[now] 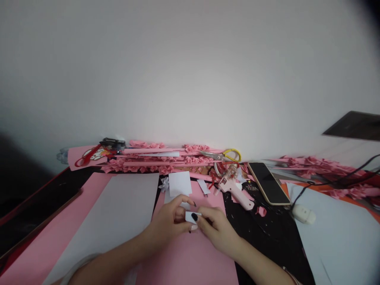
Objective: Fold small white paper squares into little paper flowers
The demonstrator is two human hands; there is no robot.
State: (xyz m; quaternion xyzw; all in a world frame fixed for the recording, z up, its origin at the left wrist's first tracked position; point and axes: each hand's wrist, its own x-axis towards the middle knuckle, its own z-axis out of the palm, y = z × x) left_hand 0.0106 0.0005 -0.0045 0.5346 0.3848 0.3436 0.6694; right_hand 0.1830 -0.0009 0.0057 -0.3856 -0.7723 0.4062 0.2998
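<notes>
Between my two hands is a small white piece of paper (pixel 189 216), above a pink paper sheet (pixel 190 261). My right hand (pixel 218 229) pinches its right side, with the dark-nailed thumb on top. My left hand (pixel 170 219) holds its left side with thumb and curled fingers, while the index finger arches above it. Just beyond my hands are a white paper square (pixel 180 183), a white paper flower (pixel 164 184) and a narrow white paper strip (pixel 203 187). Fingers partly hide the held paper, so its folds cannot be made out.
A pink glue gun (pixel 236 192), a phone (pixel 268 184) and a white plug-like device (pixel 304 214) on a black cord lie to the right. Yellow-handled scissors (pixel 222 155) rest on pink paper flower stems (pixel 166 162) along the wall. Large white sheets (pixel 118 213) lie on both sides.
</notes>
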